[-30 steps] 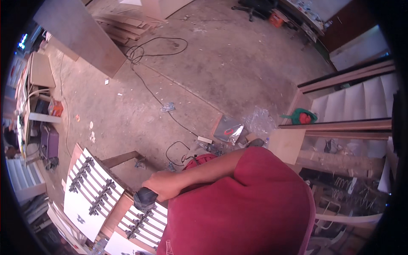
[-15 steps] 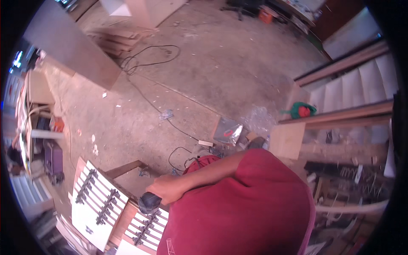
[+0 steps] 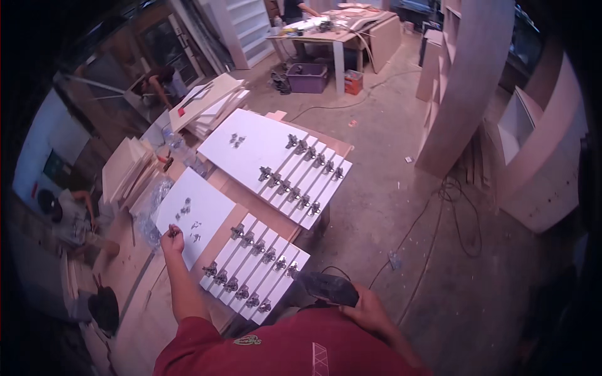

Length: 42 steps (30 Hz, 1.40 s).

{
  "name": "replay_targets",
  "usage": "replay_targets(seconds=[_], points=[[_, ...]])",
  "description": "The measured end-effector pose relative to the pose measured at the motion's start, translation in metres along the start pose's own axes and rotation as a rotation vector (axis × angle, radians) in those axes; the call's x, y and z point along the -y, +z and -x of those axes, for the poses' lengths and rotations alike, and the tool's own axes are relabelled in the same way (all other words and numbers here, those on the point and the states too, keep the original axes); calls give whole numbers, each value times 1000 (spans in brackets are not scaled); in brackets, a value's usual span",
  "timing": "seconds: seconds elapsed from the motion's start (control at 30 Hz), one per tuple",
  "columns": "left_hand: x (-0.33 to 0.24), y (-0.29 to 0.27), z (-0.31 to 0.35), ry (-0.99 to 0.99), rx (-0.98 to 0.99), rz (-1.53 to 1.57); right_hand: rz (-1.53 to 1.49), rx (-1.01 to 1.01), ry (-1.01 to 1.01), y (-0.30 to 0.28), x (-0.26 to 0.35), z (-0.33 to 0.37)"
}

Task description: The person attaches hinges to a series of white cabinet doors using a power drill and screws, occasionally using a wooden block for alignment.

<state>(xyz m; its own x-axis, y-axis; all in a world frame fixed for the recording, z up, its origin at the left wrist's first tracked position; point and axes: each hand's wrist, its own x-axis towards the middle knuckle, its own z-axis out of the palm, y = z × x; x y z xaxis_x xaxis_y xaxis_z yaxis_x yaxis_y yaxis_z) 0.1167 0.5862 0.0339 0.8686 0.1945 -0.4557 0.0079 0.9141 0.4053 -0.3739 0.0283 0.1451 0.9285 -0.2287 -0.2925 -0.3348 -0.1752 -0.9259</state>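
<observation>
My right hand is closed round a black power drill, whose front end points left toward the nearer row of white strips. Dark metal cabinet hinges are fixed in two lines across these strips. Over the nearer white panel is my left hand, its fingers pinched together on something small and dark that I cannot make out. Small loose metal pieces lie on the panel just right of that hand. Farther off, a second white panel lies beside more strips with hinges.
A clear plastic bottle and plastic wrap lie left of the panels. Stacked boards stand behind. A cable crosses the floor at right, near a tall wooden cabinet. Two people work at the left; another is at the far table.
The view has swung left from the open floor to the worktable. My left hand now shows over the panel. The drill stays in my right hand.
</observation>
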Motion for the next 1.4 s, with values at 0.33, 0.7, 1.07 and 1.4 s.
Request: replay_targets(seconds=[0.33, 0.7, 1.07, 1.4], points=[[151, 38, 205, 45, 351, -395, -31, 110, -170, -10, 23, -32], [212, -53, 277, 93, 161, -401, 76, 475, -462, 3, -3, -98], [155, -103, 398, 490, -173, -253, 260, 1281, -474, 232, 104, -141], [155, -181, 428, 607, -300, 151, 359, 1563, -453, 294, 107, -103]])
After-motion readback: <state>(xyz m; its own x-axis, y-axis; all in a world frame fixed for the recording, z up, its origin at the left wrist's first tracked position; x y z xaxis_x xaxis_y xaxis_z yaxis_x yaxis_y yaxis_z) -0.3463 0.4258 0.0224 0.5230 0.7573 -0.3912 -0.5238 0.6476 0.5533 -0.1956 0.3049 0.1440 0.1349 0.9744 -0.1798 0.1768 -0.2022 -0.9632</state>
